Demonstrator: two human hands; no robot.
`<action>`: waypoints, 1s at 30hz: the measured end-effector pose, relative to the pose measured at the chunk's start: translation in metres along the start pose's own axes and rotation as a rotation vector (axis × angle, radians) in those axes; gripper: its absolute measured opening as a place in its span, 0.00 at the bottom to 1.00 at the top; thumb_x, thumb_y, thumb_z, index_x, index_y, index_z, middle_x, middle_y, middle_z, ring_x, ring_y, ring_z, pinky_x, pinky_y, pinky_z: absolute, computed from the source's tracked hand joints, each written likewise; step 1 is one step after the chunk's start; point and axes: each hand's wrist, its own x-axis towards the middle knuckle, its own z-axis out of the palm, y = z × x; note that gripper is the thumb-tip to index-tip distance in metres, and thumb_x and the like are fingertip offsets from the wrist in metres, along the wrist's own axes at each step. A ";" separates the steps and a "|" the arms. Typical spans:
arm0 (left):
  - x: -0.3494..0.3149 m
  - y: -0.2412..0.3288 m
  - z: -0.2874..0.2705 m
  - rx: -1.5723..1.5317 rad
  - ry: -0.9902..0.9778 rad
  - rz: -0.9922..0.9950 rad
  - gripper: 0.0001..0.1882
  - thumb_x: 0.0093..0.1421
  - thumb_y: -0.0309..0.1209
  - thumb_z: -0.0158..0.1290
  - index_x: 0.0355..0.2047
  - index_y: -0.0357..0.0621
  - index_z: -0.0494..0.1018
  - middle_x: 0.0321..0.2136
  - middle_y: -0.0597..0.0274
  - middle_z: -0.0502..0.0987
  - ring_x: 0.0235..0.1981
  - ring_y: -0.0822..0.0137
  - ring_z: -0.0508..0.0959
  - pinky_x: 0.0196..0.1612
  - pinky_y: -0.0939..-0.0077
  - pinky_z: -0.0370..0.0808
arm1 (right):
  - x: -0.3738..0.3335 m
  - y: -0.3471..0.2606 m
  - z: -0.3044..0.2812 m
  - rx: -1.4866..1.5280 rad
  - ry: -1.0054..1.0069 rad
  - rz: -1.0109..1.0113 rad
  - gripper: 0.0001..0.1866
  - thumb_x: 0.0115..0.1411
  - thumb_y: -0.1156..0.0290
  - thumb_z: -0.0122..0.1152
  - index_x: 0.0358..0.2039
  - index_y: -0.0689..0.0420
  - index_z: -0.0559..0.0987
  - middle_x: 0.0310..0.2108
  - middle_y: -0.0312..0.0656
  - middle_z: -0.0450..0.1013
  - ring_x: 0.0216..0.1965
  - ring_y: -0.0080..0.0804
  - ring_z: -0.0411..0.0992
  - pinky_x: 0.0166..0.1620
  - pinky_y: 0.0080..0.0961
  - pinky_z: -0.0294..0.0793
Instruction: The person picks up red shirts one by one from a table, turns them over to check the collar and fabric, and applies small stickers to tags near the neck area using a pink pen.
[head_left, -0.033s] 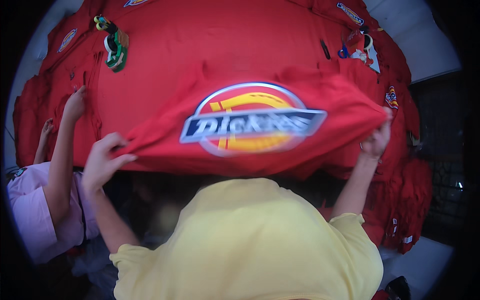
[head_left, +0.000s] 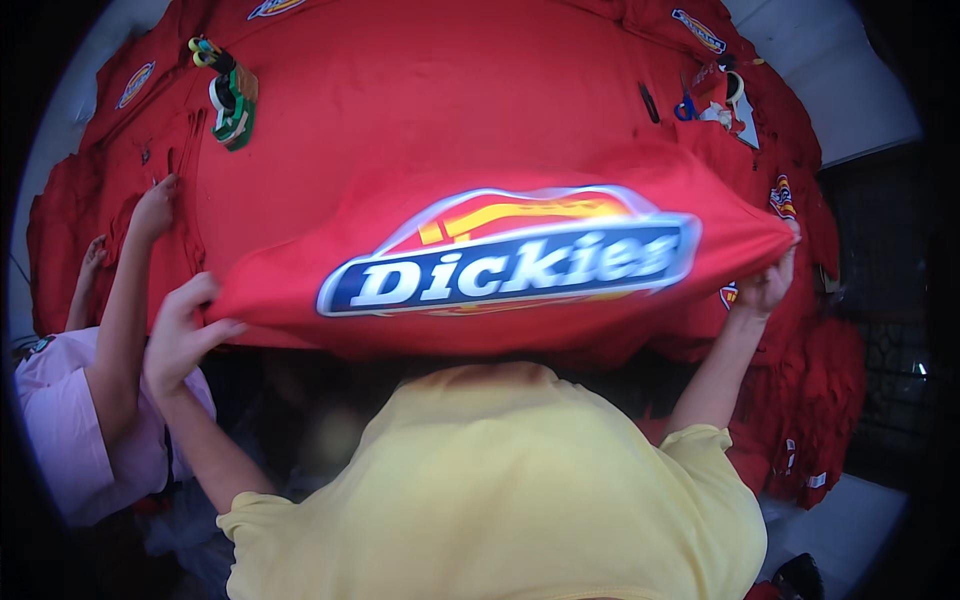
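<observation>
My two hands draw one red garment [head_left: 480,335] taut above the near edge of a red-covered tabletop [head_left: 400,90], its single large emblem [head_left: 520,265] facing up, in the head view. My left hand [head_left: 185,330], half open at the palm, grips the left end between thumb and fingers; my right hand [head_left: 768,285], curled more closely, clutches the right end. One green tape dispenser [head_left: 236,120] sits toward the far left corner; one pair of blue-handled scissors [head_left: 685,109] and one white roll [head_left: 736,88] lie toward the far right. By the left edge, two other hands [head_left: 155,206] work beside a pink sleeve [head_left: 65,395].
</observation>
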 end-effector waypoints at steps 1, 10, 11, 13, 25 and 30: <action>-0.002 0.000 -0.021 -0.260 -0.009 0.197 0.20 0.38 0.34 0.69 0.21 0.42 0.66 0.23 0.67 0.67 0.28 0.73 0.67 0.37 0.79 0.62 | 0.013 -0.010 -0.008 -0.026 -0.108 -0.092 0.11 0.70 0.62 0.38 0.43 0.51 0.70 0.50 0.44 0.68 0.55 0.35 0.67 0.55 0.37 0.69; 0.259 -0.010 -0.048 0.504 0.798 0.479 0.40 0.52 0.49 0.60 0.60 0.44 0.60 0.59 0.40 0.59 0.61 0.53 0.62 0.58 0.64 0.64 | 0.264 0.113 -0.018 -1.075 0.403 -0.313 0.27 0.56 0.59 0.64 0.52 0.59 0.71 0.50 0.44 0.70 0.51 0.31 0.68 0.54 0.27 0.65; 0.271 -0.015 -0.012 0.534 0.684 0.466 0.43 0.51 0.53 0.59 0.61 0.46 0.58 0.63 0.38 0.49 0.65 0.47 0.52 0.63 0.60 0.57 | 0.263 0.124 -0.030 -1.251 0.195 -0.290 0.28 0.54 0.58 0.66 0.52 0.59 0.72 0.53 0.46 0.67 0.54 0.32 0.65 0.56 0.25 0.63; 0.233 -0.016 0.070 0.422 0.231 0.175 0.43 0.54 0.57 0.54 0.64 0.51 0.54 0.67 0.46 0.41 0.67 0.47 0.45 0.65 0.52 0.51 | 0.217 0.170 -0.048 -1.716 -0.039 -0.132 0.27 0.55 0.54 0.61 0.52 0.55 0.72 0.57 0.52 0.63 0.60 0.44 0.59 0.60 0.32 0.59; 0.101 -0.138 0.097 0.640 0.608 0.101 0.32 0.55 0.23 0.50 0.61 0.48 0.59 0.60 0.53 0.59 0.59 0.50 0.61 0.60 0.57 0.58 | 0.022 0.212 -0.064 -1.908 0.080 -0.120 0.18 0.59 0.72 0.57 0.50 0.56 0.71 0.48 0.42 0.69 0.54 0.43 0.62 0.57 0.38 0.58; 0.137 -0.150 0.074 0.518 0.550 0.161 0.18 0.54 0.23 0.51 0.47 0.48 0.74 0.49 0.57 0.71 0.50 0.55 0.70 0.51 0.65 0.69 | 0.063 0.217 -0.075 -1.203 0.450 0.056 0.10 0.59 0.74 0.58 0.41 0.61 0.71 0.39 0.37 0.72 0.40 0.28 0.70 0.44 0.26 0.69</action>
